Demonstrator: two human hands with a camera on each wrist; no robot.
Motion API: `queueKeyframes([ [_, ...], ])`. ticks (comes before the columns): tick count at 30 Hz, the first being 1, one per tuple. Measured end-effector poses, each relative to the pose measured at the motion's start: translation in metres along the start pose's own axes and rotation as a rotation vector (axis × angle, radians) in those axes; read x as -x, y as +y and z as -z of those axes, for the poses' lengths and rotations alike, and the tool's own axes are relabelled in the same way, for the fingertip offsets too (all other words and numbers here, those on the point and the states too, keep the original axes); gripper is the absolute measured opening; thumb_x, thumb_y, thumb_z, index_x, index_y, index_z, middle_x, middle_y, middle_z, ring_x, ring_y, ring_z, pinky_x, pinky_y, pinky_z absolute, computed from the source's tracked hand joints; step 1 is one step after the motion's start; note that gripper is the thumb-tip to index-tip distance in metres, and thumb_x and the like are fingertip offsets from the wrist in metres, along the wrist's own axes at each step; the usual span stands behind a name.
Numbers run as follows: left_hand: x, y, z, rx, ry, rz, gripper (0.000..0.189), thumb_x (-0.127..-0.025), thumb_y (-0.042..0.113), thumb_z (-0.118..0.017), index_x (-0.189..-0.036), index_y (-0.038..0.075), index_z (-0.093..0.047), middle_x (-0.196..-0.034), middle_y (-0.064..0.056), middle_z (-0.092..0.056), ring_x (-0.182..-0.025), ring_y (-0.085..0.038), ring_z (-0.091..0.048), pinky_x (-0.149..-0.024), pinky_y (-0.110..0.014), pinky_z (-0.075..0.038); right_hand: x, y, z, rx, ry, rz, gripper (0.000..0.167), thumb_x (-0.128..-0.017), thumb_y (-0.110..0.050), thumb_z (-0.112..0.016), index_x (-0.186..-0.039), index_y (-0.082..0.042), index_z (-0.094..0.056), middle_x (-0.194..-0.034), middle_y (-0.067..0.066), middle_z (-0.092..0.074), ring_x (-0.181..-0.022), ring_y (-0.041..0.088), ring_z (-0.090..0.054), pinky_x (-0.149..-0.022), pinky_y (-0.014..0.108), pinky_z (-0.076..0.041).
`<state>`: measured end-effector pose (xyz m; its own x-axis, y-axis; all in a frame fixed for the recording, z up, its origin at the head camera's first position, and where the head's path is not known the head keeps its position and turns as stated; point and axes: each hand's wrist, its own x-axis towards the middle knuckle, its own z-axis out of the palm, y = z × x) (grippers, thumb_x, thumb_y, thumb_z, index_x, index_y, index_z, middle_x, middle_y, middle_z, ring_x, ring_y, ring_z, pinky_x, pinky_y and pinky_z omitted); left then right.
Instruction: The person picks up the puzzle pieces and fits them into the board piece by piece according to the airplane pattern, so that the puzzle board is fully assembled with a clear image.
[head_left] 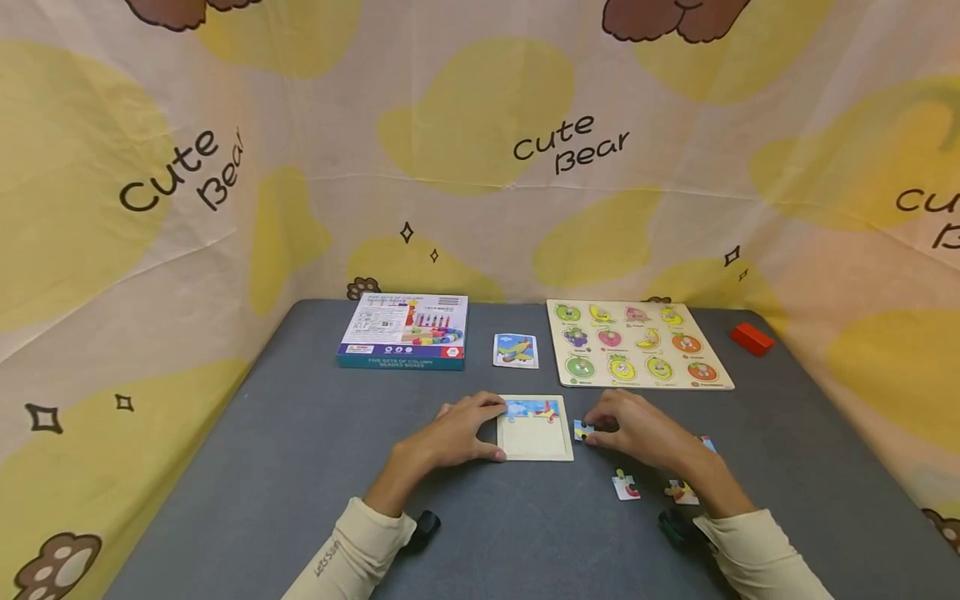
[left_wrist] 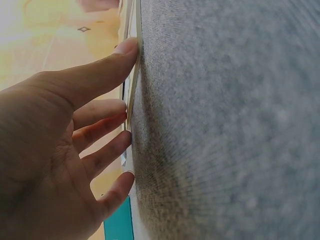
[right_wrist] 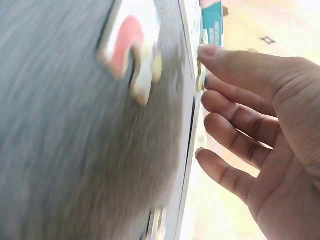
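In the head view a pale puzzle tray (head_left: 535, 442) lies on the table, with picture pieces (head_left: 536, 409) fitted along its far side. My left hand (head_left: 457, 432) holds the tray by its left side, the index finger at the far corner and the thumb (left_wrist: 107, 70) at the near one. My right hand (head_left: 637, 425) pinches a small blue and yellow puzzle piece (head_left: 581, 430) between thumb and fingers, just right of the tray. Below that hand lie a loose piece with red (head_left: 626, 485) and another loose piece (head_left: 684, 492). A further piece (head_left: 707, 444) is partly hidden behind my right wrist.
A picture card with a plane (head_left: 515, 351) lies beyond the tray. Behind stand a flat boxed bead set (head_left: 403, 332) at left and a fruit board (head_left: 637, 343) at right. A red block (head_left: 752, 339) sits by the right edge. Printed cloth (head_left: 465, 125) surrounds the grey table (head_left: 300, 467).
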<state>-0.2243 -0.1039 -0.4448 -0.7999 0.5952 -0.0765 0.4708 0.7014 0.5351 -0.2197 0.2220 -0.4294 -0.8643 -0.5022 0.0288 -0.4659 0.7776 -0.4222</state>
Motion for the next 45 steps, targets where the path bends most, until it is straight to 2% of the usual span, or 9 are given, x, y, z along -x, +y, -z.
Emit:
queueKeyframes([
  [4, 0.001, 0.002, 0.001, 0.005, 0.0, 0.001, 0.074, -0.095, 0.038, -0.081, -0.156, 0.007, -0.053, -0.159, -0.009, -0.048, -0.144, -0.031, -0.046, -0.109, -0.06, -0.035, -0.011, -0.009, -0.004, 0.004, -0.007, 0.05, 0.018, -0.092, -0.024, -0.084, -0.105, -0.012, -0.081, -0.098, -0.007, -0.065, -0.088, 0.009, -0.056, -0.081, 0.033, -0.05],
  [9, 0.002, 0.003, 0.002, 0.01, 0.002, 0.007, 0.073, -0.095, 0.037, -0.081, -0.156, 0.007, -0.053, -0.159, -0.009, -0.049, -0.145, -0.031, -0.046, -0.108, -0.059, -0.035, -0.027, -0.016, -0.008, 0.019, -0.013, 0.107, 0.018, -0.093, -0.024, -0.084, -0.106, -0.011, -0.081, -0.101, -0.005, -0.068, -0.093, 0.011, -0.06, -0.086, 0.039, -0.053],
  [16, 0.002, 0.003, 0.002, 0.002, 0.011, 0.002, 0.073, -0.094, 0.037, -0.082, -0.155, 0.008, -0.055, -0.157, -0.008, -0.05, -0.144, -0.031, -0.047, -0.107, -0.06, -0.037, -0.044, -0.028, -0.017, -0.016, -0.043, 0.125, 0.016, -0.094, -0.022, -0.082, -0.106, -0.012, -0.081, -0.1, -0.005, -0.068, -0.092, 0.011, -0.06, -0.084, 0.037, -0.052],
  [20, 0.002, 0.002, 0.002, -0.003, 0.017, -0.008, 0.073, -0.094, 0.037, -0.082, -0.154, 0.007, -0.055, -0.156, -0.008, -0.051, -0.144, -0.03, -0.047, -0.105, -0.059, -0.038, -0.051, -0.034, -0.023, 0.0, -0.042, 0.13, 0.016, -0.093, -0.022, -0.083, -0.105, -0.012, -0.082, -0.097, -0.006, -0.066, -0.09, 0.009, -0.059, -0.083, 0.035, -0.051],
  [27, 0.002, 0.003, 0.001, -0.004, 0.023, -0.003, 0.073, -0.094, 0.037, -0.082, -0.154, 0.007, -0.055, -0.156, -0.007, -0.051, -0.145, -0.029, -0.047, -0.104, -0.059, -0.038, -0.061, -0.045, -0.03, 0.024, -0.035, 0.154, 0.017, -0.093, -0.024, -0.084, -0.105, -0.012, -0.082, -0.1, -0.006, -0.067, -0.09, 0.009, -0.059, -0.082, 0.033, -0.052],
  [34, 0.003, 0.003, 0.002, -0.01, 0.009, -0.001, 0.073, -0.095, 0.038, -0.08, -0.155, 0.006, -0.053, -0.157, -0.008, -0.05, -0.144, -0.03, -0.047, -0.106, -0.058, -0.038, -0.065, -0.054, -0.033, -0.009, -0.043, 0.184, 0.017, -0.094, -0.022, -0.082, -0.107, -0.011, -0.082, -0.102, -0.004, -0.068, -0.096, 0.013, -0.063, -0.086, 0.037, -0.055],
  [45, 0.004, 0.003, 0.002, 0.009, 0.016, 0.014, 0.074, -0.094, 0.037, -0.082, -0.155, 0.007, -0.054, -0.157, -0.007, -0.051, -0.144, -0.03, -0.047, -0.105, -0.057, -0.037, -0.067, -0.054, -0.036, -0.047, -0.028, 0.193, 0.016, -0.093, -0.02, -0.083, -0.106, -0.011, -0.082, -0.101, -0.003, -0.07, -0.096, 0.014, -0.064, -0.087, 0.038, -0.055],
])
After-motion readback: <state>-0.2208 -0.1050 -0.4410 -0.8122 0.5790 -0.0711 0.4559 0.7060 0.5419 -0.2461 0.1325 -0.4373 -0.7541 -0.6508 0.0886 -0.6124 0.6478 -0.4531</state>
